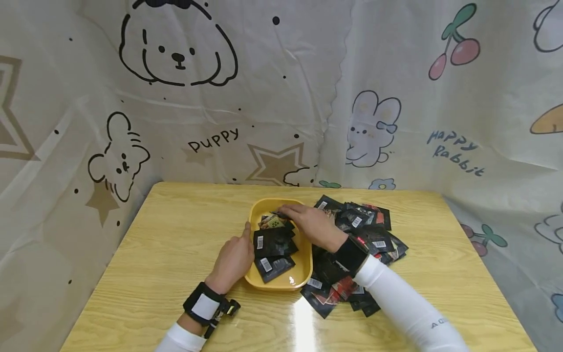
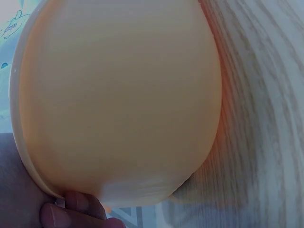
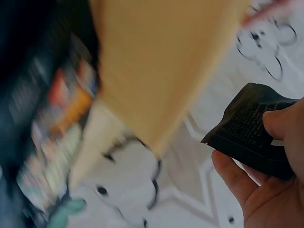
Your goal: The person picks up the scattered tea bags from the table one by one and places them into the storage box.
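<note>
A yellow plastic tray [image 1: 303, 283] stands on the table with several small black packets [image 1: 273, 243] in it. At its left rim is my left hand [image 1: 234, 259], the index finger along the edge. The left wrist view shows the curled fingers [image 2: 78, 202] gripping the rim beside the tray's outer wall [image 2: 128, 104]. Over the tray's far right part, my right hand [image 1: 314, 225] pinches one black sachet [image 3: 251, 130] between thumb and fingers. Small pale print covers that sachet's face in the right wrist view.
A loose pile of black sachets [image 1: 374, 237], some with red or picture panels, spreads along the tray's right side. The light wood table [image 1: 184, 220] ends against a hanging cloth [image 1: 272, 112] printed with cartoon animals.
</note>
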Action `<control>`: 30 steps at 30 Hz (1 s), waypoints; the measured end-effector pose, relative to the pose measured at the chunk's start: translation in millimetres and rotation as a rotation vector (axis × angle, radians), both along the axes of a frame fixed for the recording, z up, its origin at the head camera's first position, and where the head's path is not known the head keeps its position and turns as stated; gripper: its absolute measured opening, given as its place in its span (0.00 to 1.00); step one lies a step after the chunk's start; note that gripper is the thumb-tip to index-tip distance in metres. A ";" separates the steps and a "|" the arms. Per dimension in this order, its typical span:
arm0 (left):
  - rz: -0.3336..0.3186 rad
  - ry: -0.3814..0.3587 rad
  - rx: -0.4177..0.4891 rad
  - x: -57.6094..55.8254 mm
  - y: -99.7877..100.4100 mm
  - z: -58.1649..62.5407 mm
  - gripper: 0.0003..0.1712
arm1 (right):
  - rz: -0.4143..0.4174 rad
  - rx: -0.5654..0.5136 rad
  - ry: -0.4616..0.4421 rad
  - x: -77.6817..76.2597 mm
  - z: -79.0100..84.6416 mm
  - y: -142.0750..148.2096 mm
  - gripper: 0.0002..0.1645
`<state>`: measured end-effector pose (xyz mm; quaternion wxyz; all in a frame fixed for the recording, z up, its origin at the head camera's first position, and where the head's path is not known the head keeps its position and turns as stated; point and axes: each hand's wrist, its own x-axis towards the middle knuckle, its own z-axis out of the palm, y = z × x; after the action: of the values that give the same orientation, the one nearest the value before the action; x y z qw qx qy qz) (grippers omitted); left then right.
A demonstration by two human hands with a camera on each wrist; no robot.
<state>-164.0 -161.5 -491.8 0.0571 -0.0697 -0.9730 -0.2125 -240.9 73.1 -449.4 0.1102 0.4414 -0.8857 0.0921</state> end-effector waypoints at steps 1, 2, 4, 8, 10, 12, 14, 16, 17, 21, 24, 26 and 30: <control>-0.002 -0.001 0.002 0.4 0.8 -1.0 0.31 | 0.010 0.022 -0.033 1.8 -5.0 -1.0 0.31; -0.004 -0.001 0.004 0.9 1.5 -1.7 0.30 | 0.013 0.040 -0.065 3.4 -9.2 -1.4 0.33; -0.006 -0.008 0.005 1.3 2.2 -2.9 0.30 | -0.005 0.054 -0.144 4.8 -13.4 0.0 0.41; -0.001 -0.008 0.003 0.9 1.8 -2.0 0.30 | -0.124 0.019 -0.199 -2.0 -8.3 11.4 0.46; 0.004 -0.013 0.007 0.4 1.4 -1.1 0.31 | -0.190 -0.025 -0.184 -9.6 -3.8 21.2 0.44; 0.008 -0.028 0.013 0.0 1.1 -0.7 0.31 | -0.248 -0.061 -0.162 -17.8 -0.6 33.2 0.43; 0.008 -0.040 0.020 -0.3 1.4 -0.6 0.31 | -0.295 -0.073 -0.154 -25.0 -1.0 46.8 0.43; 0.008 -0.040 0.023 -0.6 1.6 -0.3 0.31 | -0.316 -0.070 -0.184 -30.9 -3.8 58.9 0.45; 0.009 -0.039 0.019 -1.1 1.6 -0.3 0.31 | -0.312 -0.060 -0.209 -33.1 -5.9 64.0 0.47; 0.015 -0.027 0.012 -1.3 1.2 -0.1 0.31 | -0.231 0.024 -0.357 -38.4 -21.8 76.4 0.48; 0.013 -0.034 0.016 -0.7 0.8 -0.3 0.31 | -0.204 0.108 -0.435 -40.2 -34.6 79.9 0.48; 0.009 -0.037 0.020 -0.4 0.7 -0.8 0.31 | -0.211 0.146 -0.443 -40.5 -40.2 80.9 0.45; 0.009 -0.046 0.025 0.1 0.4 -0.2 0.32 | -0.168 0.131 -0.360 -42.8 -45.8 78.3 0.33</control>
<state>-163.9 -161.1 -492.0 0.0367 -0.0599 -0.9717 -0.2257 -283.8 151.4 -495.2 -0.0713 0.3486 -0.9290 0.1021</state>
